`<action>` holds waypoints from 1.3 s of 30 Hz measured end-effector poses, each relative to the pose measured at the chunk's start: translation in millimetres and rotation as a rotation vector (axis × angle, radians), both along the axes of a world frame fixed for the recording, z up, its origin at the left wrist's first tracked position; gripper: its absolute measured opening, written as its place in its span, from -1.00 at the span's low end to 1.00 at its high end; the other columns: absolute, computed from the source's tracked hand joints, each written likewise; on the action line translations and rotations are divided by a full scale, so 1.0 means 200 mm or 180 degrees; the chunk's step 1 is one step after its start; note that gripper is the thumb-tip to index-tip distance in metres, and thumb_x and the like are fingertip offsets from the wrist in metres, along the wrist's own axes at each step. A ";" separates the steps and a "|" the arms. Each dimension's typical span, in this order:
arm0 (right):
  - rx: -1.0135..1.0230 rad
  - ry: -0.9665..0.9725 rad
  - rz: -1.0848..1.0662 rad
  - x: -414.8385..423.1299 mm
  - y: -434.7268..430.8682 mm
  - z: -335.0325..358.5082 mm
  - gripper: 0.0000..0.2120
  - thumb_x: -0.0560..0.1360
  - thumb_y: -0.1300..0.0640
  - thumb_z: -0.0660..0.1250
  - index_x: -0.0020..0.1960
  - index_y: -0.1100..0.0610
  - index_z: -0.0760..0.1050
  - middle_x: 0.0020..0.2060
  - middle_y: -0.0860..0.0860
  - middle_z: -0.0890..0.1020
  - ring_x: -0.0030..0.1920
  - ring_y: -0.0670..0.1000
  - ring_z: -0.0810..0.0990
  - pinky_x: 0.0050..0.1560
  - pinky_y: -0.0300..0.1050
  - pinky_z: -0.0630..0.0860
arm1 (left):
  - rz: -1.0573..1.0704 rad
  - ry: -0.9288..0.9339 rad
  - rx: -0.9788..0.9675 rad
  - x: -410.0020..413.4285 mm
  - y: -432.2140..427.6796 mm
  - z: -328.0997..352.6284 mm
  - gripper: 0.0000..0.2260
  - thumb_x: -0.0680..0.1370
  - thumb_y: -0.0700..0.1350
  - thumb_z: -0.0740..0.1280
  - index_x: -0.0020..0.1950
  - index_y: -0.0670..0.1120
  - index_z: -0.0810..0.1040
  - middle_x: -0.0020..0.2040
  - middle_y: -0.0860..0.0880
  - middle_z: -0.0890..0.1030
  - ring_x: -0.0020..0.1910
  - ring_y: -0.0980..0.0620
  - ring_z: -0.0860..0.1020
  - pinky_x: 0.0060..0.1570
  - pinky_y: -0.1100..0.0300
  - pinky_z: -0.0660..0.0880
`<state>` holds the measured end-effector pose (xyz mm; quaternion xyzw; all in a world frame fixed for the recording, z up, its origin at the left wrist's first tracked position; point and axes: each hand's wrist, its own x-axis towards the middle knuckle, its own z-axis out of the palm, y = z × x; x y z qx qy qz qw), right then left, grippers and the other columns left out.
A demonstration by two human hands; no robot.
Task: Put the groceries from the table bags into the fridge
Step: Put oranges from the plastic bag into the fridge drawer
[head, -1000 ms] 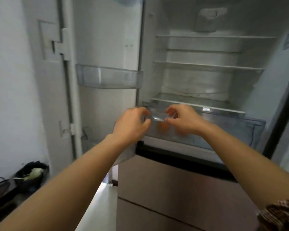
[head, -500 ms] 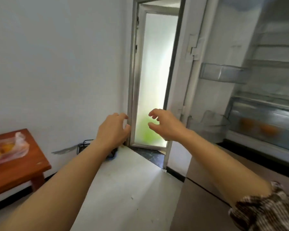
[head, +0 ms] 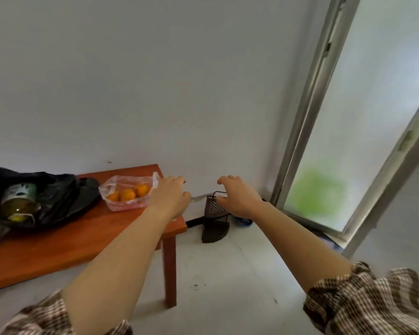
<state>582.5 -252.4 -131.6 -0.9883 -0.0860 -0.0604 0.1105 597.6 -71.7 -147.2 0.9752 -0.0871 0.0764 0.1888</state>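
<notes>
A clear plastic bag (head: 127, 193) with several oranges lies at the far right end of the wooden table (head: 65, 240). To its left a black plastic bag (head: 58, 197) holds a jar of yellow-green contents (head: 18, 201). My left hand (head: 171, 198) hovers just right of the clear bag, fingers apart, holding nothing. My right hand (head: 237, 197) is stretched out past the table's corner, over the floor, also empty with fingers spread. The fridge is out of view.
A dark dustpan (head: 214, 218) leans against the white wall beyond the table. A glass door (head: 348, 141) in a metal frame stands at the right. The floor (head: 228, 274) is pale tile. A green item shows at the far left edge.
My view has swung left from the open fridge, past the glass door, to the table with the bags. Both hands left the fridge drawer and stay empty, now reaching toward the table.
</notes>
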 end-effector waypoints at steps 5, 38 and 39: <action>-0.0057 0.0175 0.0167 0.41 0.34 -0.12 -0.52 0.56 0.02 0.26 0.43 0.12 0.28 0.38 0.07 0.41 0.37 0.10 0.36 0.33 0.06 0.36 | 0.0270 0.0057 -0.0229 0.37 0.36 -0.14 -0.61 0.51 -0.02 0.10 0.27 -0.07 0.49 0.33 -0.12 0.49 0.23 -0.16 0.49 0.17 -0.11 0.47; 0.0167 0.1865 -0.0110 2.13 1.69 -1.26 -0.34 0.47 0.02 0.34 0.49 -0.08 0.14 0.34 0.12 0.35 0.32 0.24 0.38 0.14 0.14 0.45 | -0.0628 0.1021 0.1573 2.07 1.52 -1.24 -0.46 0.55 0.10 0.27 0.47 -0.01 0.22 0.47 -0.02 0.25 0.53 -0.12 0.00 0.39 -0.26 -0.28; 0.0148 0.1855 -0.0144 2.14 1.70 -1.28 -0.33 0.48 0.03 0.34 0.49 -0.10 0.12 0.33 0.12 0.35 0.31 0.24 0.39 0.13 0.13 0.47 | -0.0601 0.1018 0.1571 2.08 1.52 -1.24 -0.45 0.54 0.08 0.29 0.47 -0.01 0.21 0.47 -0.03 0.25 0.52 -0.13 0.01 0.40 -0.26 -0.26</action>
